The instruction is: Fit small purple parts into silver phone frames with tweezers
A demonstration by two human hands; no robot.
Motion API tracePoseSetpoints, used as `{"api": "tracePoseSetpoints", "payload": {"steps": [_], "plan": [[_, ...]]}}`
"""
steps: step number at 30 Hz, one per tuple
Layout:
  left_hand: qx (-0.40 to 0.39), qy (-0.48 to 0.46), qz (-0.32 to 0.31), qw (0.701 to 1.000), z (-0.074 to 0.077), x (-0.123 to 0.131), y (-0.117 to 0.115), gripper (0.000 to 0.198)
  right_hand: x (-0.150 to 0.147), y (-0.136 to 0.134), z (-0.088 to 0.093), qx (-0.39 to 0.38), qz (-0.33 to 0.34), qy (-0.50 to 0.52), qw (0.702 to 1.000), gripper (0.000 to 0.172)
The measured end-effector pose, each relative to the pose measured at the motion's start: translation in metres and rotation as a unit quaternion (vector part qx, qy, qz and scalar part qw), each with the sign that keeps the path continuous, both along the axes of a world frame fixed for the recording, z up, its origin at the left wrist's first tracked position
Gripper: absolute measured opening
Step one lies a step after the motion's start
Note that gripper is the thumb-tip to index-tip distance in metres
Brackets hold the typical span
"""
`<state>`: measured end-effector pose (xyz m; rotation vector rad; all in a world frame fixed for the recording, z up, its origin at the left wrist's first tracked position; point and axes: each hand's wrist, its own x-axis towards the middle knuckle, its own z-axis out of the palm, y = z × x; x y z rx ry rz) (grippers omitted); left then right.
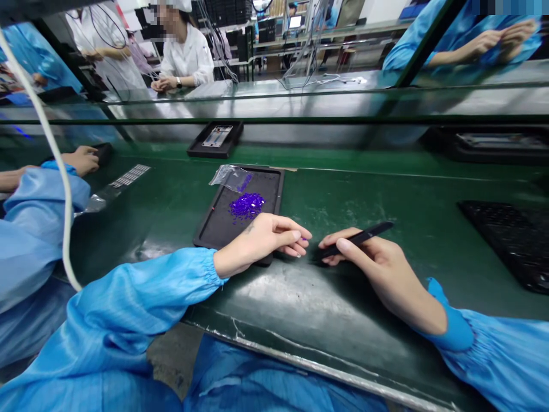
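Your left hand [261, 243], fingers together, seems to pinch a purple piece [303, 238] beside the black tray [213, 220]; your right hand [371, 266] clamps its fingers on black tweezers [360, 240] pen-style, for fine control.

- Work surface: green-topped bench [386, 194], scuffed and worn, with a metal front edge strip [326, 372].
- Main tray: black rectangular tray [278, 197], raised rim, set at an angle near the front of the bench.
- Tray contents: loose heap of small purple pieces [246, 206] at the centre; clear plastic bag [229, 177] across the far corner, with further purple pieces inside.
- Second tray: smaller black tray [214, 153], further along the bench, holding a flat silver-and-white phone-shaped part [217, 136].
- Left of the main tray: metallic strip of small labels [129, 175], lying flat.
- Right side: black perforated mat [506, 246], lying flat.
- Far side, beyond the glass: grey bench [274, 94] carrying white cables [338, 80].
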<state>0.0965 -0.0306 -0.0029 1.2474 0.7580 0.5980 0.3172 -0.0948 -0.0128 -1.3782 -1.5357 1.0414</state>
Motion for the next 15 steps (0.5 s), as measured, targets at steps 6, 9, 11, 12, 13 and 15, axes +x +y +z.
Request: {"api": "tracePoseSetpoints", "payload": {"steps": [6,9,11,12,13,15], "plan": [[0.029,0.014,-0.001,0.999,-0.0016,-0.0006,-0.0005,0.019,-0.0001,-0.0006,0.0023,-0.001,0.000,-0.006,1.000,0.039],[0.038,0.014,-0.003,0.999,-0.0021,-0.0005,-0.0006,0.022,0.0002,-0.0005,0.0009,-0.002,0.004,-0.003,1.000,0.038],[0.041,0.010,-0.003,0.999,-0.0024,-0.0005,-0.0005,0.024,0.0005,-0.0002,-0.0003,0.000,0.005,-0.002,1.000,0.038],[0.041,0.009,-0.002,0.999,-0.0023,-0.0006,-0.0005,0.025,0.0006,0.0000,-0.0007,0.000,0.004,-0.002,1.000,0.038],[0.042,0.009,-0.002,0.999,-0.0022,-0.0006,-0.0005,0.025,0.0007,0.0001,-0.0008,0.000,0.003,-0.002,1.000,0.038],[0.043,0.011,-0.002,0.999,-0.0018,-0.0003,-0.0007,0.024,0.0006,0.0002,-0.0005,-0.003,0.002,-0.003,1.000,0.037]]}}
